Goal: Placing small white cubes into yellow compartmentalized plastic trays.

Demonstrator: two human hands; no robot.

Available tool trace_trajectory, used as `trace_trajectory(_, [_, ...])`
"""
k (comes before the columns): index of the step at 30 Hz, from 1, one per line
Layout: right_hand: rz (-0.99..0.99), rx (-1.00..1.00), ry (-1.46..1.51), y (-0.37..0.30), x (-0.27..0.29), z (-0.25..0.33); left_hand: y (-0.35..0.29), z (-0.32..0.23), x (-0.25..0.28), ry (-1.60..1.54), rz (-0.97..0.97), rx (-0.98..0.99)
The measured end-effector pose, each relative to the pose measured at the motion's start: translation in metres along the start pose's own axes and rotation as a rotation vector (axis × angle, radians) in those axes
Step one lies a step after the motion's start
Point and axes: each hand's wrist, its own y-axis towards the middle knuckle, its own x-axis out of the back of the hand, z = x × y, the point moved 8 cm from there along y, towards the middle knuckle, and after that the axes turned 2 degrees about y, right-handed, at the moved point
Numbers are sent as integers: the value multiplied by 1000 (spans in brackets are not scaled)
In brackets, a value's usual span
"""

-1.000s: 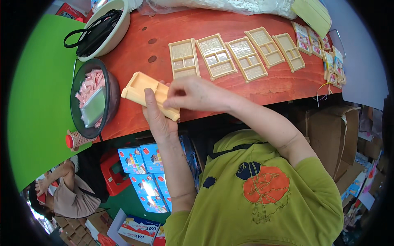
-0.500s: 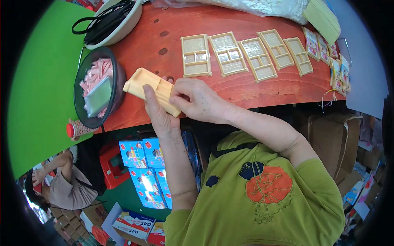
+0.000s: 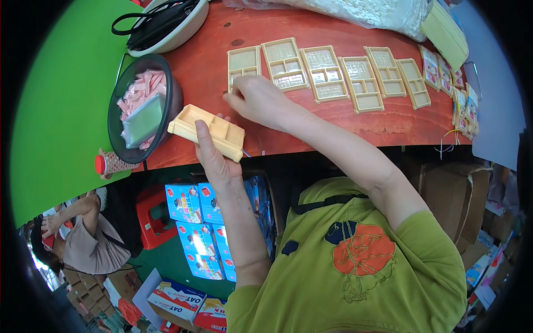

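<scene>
While left fingers [image 3: 204, 136] clamp one tray stack [image 3: 191, 115] | six trays [image 3: 325, 73] flat | right fingers [image 3: 236, 102]: can't tell

Two bare hands, near each other but apart — the left in a grip, the right farther out.
The bare left forearm [image 3: 244, 227] rises almost straight up to the bare left hand [image 3: 219, 165], its thumb extended upward and its other fingers mostly hidden, fingertips just showing. The bare right forearm [image 3: 338, 139] slants up and leftward from a bent elbow to the bare right hand [image 3: 261, 100] — back upward, fingers curled, grip unclear.
</scene>
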Motion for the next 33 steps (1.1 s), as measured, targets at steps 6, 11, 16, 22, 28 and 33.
trace_trajectory(6, [533, -125, 561, -64, 6, 30, -1, 13, -25, 0, 129, -64])
trace_trajectory(11, [171, 49, 546, -78, 32, 30, -10, 26, -28, -58, 227, 4])
trace_trajectory(16, [85, -1, 454, -98, 58, 32, -25, 16, -19, -68, 109, -12])
trace_trajectory(22, [124, -21, -81, -101, 44, 5, -27, 12, -7, 25, 21, 2])
trace_trajectory(28, [197, -55, 36, -99, 37, 5, -39, 13, -11, 56, 57, -24])
trace_trajectory(33, [342, 70, 619, -119, 62, 28, -63, 23, -47, 49, 282, -63])
